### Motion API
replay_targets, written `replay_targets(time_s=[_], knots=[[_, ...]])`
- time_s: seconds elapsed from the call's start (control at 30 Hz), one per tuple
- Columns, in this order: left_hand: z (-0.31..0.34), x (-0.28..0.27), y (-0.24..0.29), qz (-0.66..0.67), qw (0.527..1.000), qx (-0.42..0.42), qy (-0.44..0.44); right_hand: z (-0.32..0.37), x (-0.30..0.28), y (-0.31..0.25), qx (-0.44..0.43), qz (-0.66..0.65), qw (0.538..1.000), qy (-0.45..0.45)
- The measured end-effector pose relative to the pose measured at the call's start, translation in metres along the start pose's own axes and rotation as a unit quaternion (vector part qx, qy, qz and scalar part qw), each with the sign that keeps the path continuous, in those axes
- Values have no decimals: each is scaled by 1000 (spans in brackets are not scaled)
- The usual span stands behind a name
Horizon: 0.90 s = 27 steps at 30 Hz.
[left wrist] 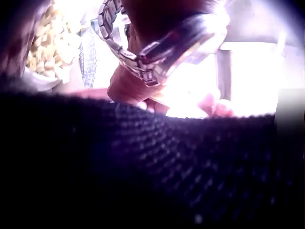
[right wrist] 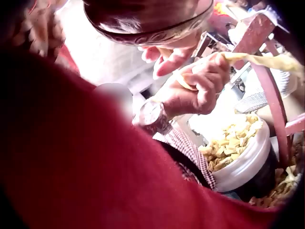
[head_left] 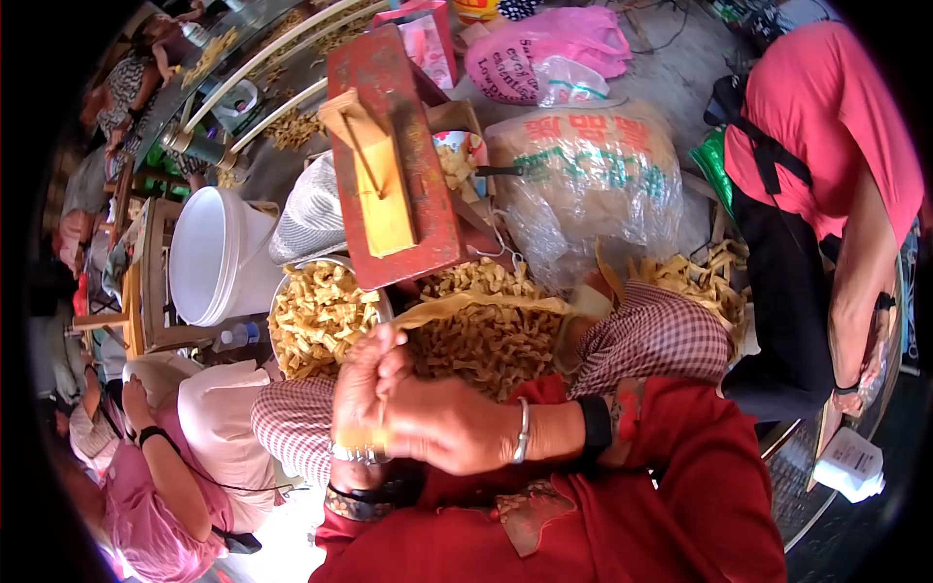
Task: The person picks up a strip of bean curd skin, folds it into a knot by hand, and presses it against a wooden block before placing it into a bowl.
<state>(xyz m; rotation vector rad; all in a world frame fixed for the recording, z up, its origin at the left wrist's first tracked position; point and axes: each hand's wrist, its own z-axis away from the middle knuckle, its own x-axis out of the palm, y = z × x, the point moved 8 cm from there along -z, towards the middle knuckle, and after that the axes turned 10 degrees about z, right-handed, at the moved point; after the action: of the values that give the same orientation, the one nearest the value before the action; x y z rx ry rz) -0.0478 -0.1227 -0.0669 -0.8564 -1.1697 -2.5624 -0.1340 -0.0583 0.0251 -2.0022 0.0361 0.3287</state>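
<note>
My left hand [head_left: 362, 396], with a metal watch at the wrist, grips a long flat pale yellow strip [head_left: 476, 306]. The strip stretches from the fingers across to the right over the knotted pieces. In the right wrist view a short bend of it shows by the curled fingers of that hand [right wrist: 198, 93]. My right hand [head_left: 452, 423], wearing a bangle, crosses close in front of the left and is blurred; its fingers [right wrist: 174, 59] pinch a yellowish end in the right wrist view. Below the strip lie a heap of knotted yellow pieces [head_left: 486, 340] and a filled tub [head_left: 384, 309].
Ahead stands a red bench [head_left: 364, 58] bearing a yellow wooden block [head_left: 394, 223] with a thin rod. A white bucket [head_left: 204, 262] is at left, a clear plastic sack [head_left: 583, 185] at right. Seated people flank me: a pink top [head_left: 160, 496] left, a pink sleeve [head_left: 826, 97] right.
</note>
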Motion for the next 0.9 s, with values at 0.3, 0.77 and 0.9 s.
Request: replay_targets(time_s=[0.3, 0.77, 0.9], knots=[[49, 31, 43, -285, 947, 149, -12, 0, -20, 68, 312, -142, 939, 40], [65, 37, 41, -134, 965, 217, -62, -10, -30, 33, 71, 1, 994, -78], [61, 49, 27, -60, 976, 159, -136, -11, -36, 42, 47, -48, 996, -63]])
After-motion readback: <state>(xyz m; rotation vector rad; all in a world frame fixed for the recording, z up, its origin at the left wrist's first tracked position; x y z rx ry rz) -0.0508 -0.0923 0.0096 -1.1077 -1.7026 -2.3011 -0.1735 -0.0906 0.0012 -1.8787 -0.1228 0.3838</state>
